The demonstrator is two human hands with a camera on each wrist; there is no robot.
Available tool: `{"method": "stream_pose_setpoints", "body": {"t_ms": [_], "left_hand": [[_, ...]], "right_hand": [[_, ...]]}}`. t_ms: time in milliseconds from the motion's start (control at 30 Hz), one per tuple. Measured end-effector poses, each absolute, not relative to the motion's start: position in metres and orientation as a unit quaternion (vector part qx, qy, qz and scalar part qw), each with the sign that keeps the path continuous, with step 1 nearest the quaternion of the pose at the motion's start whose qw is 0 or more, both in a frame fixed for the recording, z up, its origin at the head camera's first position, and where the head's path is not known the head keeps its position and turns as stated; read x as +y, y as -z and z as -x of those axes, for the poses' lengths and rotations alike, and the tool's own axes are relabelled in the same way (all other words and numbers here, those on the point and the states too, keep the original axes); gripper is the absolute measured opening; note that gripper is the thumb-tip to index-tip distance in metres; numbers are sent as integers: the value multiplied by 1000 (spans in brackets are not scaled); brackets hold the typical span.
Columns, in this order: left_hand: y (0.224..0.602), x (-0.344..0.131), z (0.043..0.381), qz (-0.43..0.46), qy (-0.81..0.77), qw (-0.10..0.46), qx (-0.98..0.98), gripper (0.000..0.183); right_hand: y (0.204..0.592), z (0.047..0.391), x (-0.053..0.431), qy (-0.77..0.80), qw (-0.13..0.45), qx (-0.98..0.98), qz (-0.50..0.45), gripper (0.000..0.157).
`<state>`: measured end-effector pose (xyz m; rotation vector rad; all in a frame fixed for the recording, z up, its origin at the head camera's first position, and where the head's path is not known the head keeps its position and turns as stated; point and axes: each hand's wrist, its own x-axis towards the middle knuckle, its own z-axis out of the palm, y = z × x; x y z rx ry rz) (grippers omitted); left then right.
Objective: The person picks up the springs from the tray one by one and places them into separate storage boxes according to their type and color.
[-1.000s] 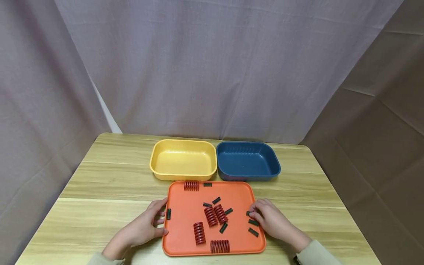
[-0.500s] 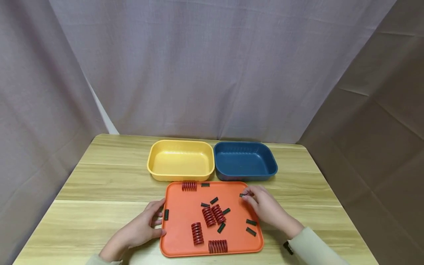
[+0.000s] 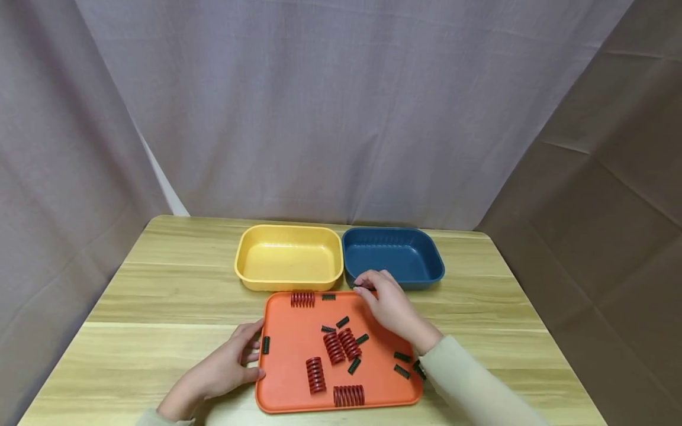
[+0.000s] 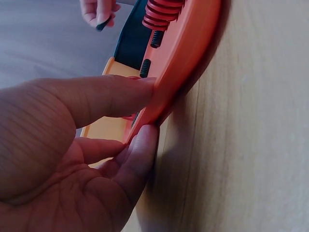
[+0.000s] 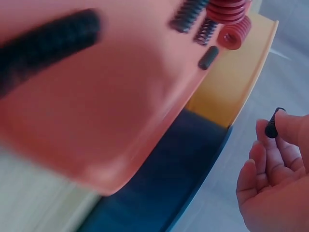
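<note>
My right hand (image 3: 391, 309) pinches a small dark spring (image 5: 272, 126) between thumb and fingertips, raised over the near edge of the blue bin (image 3: 396, 260). My left hand (image 3: 221, 364) rests against the left rim of the orange tray (image 3: 290, 355), thumb and fingers spread along it. Large red springs lie on the tray, among them one at its near edge (image 3: 348, 396) and one at its far edge (image 3: 302, 300). Small dark springs lie among them, including one by the left rim (image 3: 266, 345) and a pair near the right side (image 3: 402, 364).
A yellow bin (image 3: 289, 278) stands left of the blue bin, side by side behind the tray. Wooden tabletop (image 3: 160, 296) surrounds them. Grey cloth (image 3: 266, 118) hangs behind the table, and brown cloth (image 3: 613, 236) on the right.
My right hand has lifted a small dark spring from the tray's right side and carried it away and leftward to the blue bin's near edge. My left hand stays at the tray's rim.
</note>
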<state>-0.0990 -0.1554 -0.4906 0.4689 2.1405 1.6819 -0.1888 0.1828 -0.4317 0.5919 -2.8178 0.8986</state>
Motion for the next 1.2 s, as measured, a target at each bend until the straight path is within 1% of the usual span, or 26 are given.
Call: {"method": "stream_pose_setpoints", "body": {"t_ms": [267, 567, 833, 1200], "left_hand": [[491, -155, 99, -168, -608, 192, 752, 95], [490, -155, 99, -169, -601, 194, 757, 94], [489, -155, 99, -169, -592, 191, 765, 94], [490, -155, 99, -168, -585, 183, 772, 94]], "right_hand": [[424, 206, 147, -322, 70, -927, -179, 7], [422, 223, 121, -314, 54, -932, -175, 11], [430, 231, 107, -308, 44, -934, -177, 12], [440, 238, 104, -282, 65, -939, -188, 11]]}}
